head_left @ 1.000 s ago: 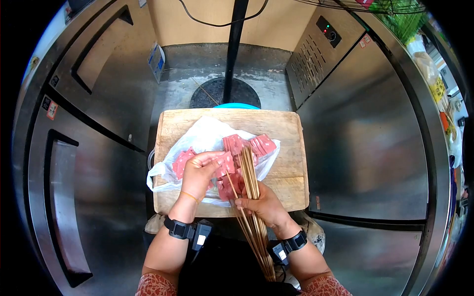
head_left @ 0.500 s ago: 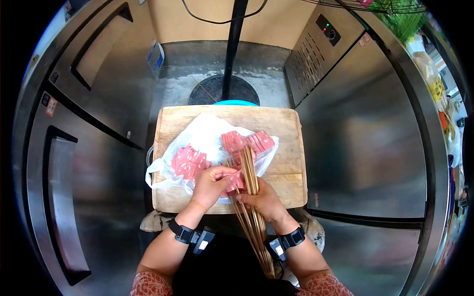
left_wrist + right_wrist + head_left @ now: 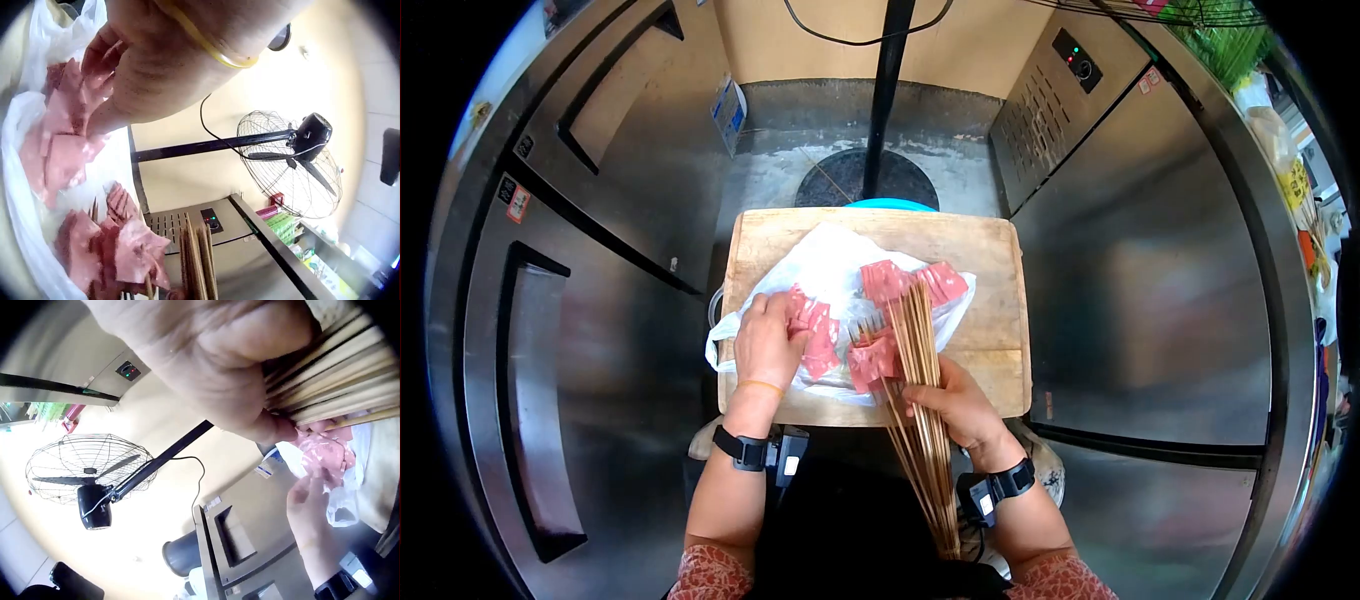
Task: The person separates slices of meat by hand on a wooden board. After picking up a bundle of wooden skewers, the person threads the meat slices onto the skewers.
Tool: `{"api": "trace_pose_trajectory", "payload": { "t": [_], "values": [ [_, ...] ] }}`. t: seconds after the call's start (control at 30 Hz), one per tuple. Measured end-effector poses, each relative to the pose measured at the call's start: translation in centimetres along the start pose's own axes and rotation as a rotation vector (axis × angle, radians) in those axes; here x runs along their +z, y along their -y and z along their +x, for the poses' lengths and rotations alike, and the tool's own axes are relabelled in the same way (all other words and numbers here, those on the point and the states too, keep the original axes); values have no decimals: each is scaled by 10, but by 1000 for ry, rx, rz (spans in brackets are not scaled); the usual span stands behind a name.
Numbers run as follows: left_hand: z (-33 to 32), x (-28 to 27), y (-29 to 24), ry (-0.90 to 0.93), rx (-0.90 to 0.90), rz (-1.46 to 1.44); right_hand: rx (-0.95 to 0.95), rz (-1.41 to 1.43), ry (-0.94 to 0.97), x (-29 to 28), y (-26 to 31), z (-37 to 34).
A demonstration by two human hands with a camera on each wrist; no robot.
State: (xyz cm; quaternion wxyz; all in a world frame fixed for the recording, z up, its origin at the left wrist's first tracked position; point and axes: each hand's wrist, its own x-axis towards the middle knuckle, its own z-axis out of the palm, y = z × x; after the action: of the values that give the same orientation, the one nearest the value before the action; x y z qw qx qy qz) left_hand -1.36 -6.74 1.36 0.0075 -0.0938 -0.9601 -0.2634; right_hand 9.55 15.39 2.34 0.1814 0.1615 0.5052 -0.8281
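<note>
My left hand [image 3: 768, 345] is at the left pile of pink meat slices [image 3: 818, 335] on a white plastic bag [image 3: 825, 250]. In the left wrist view its thumb and fingers pinch at a slice [image 3: 94, 94] on that pile. My right hand [image 3: 960, 400] grips a thick bundle of thin wooden skewers [image 3: 920, 350], tips pointing away from me. Several skewers fan out to the left of the bundle, with folded meat slices [image 3: 872, 360] threaded near their tips. The right fingertips are partly hidden behind the skewers.
The bag lies on a wooden board [image 3: 990, 330]. Two more rows of slices [image 3: 912, 282] sit at its back right. Steel fridges [image 3: 1140, 270] flank the board on both sides. Behind it stand a blue rim [image 3: 890, 204] and a black fan pole [image 3: 885, 100].
My left hand brought a slice to a skewer by the right hand, then moved left to the pile without it. The right hand keeps its grip on the skewers.
</note>
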Motion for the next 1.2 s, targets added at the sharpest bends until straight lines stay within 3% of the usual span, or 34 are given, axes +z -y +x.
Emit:
{"api": "trace_pose_trajectory", "payload": {
  "t": [0.13,0.23,0.33,0.63,0.73,0.93,1.07,1.2],
  "values": [
    [-3,5,7,136,-49,156,-17,-51,-14,3,3,-1],
    [-2,4,1,128,-86,162,-6,-8,2,2,2,0],
    [-7,7,-6,-5,58,123,-18,-28,18,-1,-1,3],
    [-7,35,-9,21,100,203,-8,-49,-51,1,0,1],
    [-8,34,-11,-103,218,133,-21,38,-47,0,-3,1],
    [14,49,8,147,-137,-981,-9,-18,-33,4,1,-1],
    [19,30,-21,193,-259,-1385,-12,-6,-38,11,3,3],
    [24,28,-29,201,-282,-1408,5,-1,-80,16,4,4]
  ]
}}
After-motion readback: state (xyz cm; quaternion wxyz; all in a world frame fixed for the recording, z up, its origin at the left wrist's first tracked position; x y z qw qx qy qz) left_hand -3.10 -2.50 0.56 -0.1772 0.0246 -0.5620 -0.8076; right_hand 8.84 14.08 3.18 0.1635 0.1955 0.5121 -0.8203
